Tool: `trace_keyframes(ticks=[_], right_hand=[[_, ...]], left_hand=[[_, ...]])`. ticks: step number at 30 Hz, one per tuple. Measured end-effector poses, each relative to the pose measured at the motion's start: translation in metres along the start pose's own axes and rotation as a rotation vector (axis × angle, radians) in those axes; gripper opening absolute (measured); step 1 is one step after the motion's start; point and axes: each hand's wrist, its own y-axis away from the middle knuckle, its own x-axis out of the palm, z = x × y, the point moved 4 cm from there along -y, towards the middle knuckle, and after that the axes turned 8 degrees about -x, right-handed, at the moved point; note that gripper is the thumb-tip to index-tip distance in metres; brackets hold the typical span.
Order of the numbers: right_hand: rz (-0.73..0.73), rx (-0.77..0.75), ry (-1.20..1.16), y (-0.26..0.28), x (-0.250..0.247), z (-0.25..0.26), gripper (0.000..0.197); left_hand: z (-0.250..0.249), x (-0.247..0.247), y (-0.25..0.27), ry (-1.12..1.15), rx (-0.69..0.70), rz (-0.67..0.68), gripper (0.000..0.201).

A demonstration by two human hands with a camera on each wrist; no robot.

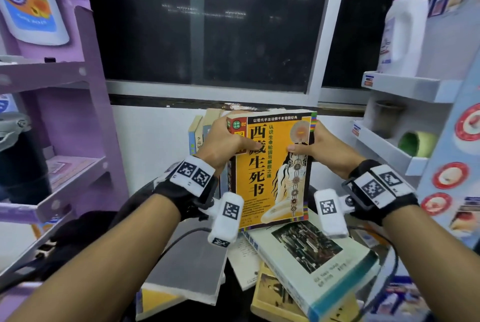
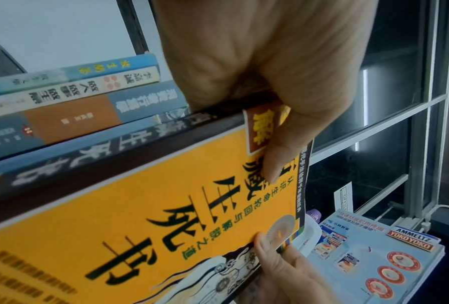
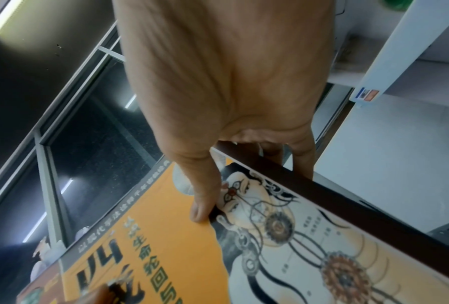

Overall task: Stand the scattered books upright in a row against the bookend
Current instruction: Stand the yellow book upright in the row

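Observation:
A thick orange book [image 1: 270,168] with black Chinese title and a seated figure stands upright, cover facing me. My left hand [image 1: 223,142] grips its spine side, thumb on the cover [image 2: 278,156]. My right hand [image 1: 319,145] grips the opposite edge, thumb pressed on the cover [image 3: 205,197]. Behind it, several books [image 1: 200,134] stand upright in a row against the wall; their spines [image 2: 70,102] show in the left wrist view. The bookend is hidden. Other books lie flat below: a white and teal one [image 1: 311,259], a grey one [image 1: 189,267] and a yellow one [image 1: 272,295].
A purple shelf unit [image 1: 65,119] stands at the left. A white and blue display rack [image 1: 415,119] with a detergent bottle [image 1: 402,33] stands at the right. A dark window [image 1: 207,23] fills the back wall. Cables trail from both wristbands.

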Motion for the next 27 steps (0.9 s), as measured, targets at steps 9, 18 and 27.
trace_keyframes(ticks=[9,18,27], right_hand=[[-0.225,-0.017,0.000,0.008,0.008,-0.011,0.060],[-0.483,-0.180,0.285,0.024,0.034,0.001,0.062],[-0.040,-0.154,0.028,0.033,0.043,0.011,0.091]], left_hand=[[0.013,0.002,-0.004,0.074,-0.009,0.040,0.033],[0.017,0.005,0.007,0.083,0.041,0.071,0.034],[0.004,0.007,0.029,0.144,0.050,0.189,0.043]])
